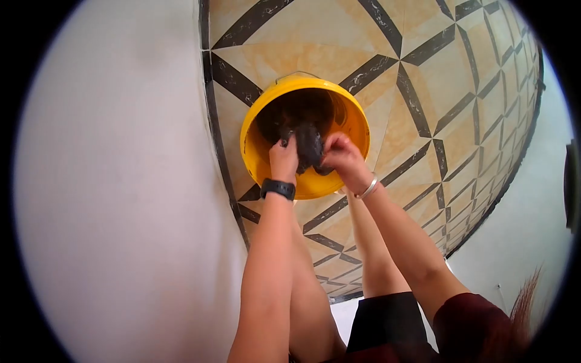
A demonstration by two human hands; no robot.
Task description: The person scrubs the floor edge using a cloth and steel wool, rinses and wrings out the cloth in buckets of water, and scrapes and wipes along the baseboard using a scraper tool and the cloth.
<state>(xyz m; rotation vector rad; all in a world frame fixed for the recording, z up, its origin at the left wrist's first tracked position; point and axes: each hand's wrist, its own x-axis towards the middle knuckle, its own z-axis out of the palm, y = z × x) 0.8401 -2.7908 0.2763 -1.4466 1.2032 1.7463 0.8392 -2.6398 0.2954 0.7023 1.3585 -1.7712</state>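
A yellow bucket [248, 136] stands on the tiled floor with dark contents low inside it. Bunched over its opening is a dark, wet-looking cloth [310, 147]. My left hand [283, 156], with a black watch on the wrist, is closed on the left side of the cloth. On the other side my right hand [344, 158], wearing a silver bracelet, has its fingers curled in at the cloth's right edge. Slight blur softens the right fingers, and the cloth's lower folds hang inside the bucket.
A white wall [121, 181] rises close along the left. Patterned beige-and-dark tiles [387, 121] spread around the bucket and off to the right. My bare legs stand on the near side of the bucket. A wire handle [296, 74] shows at its far rim.
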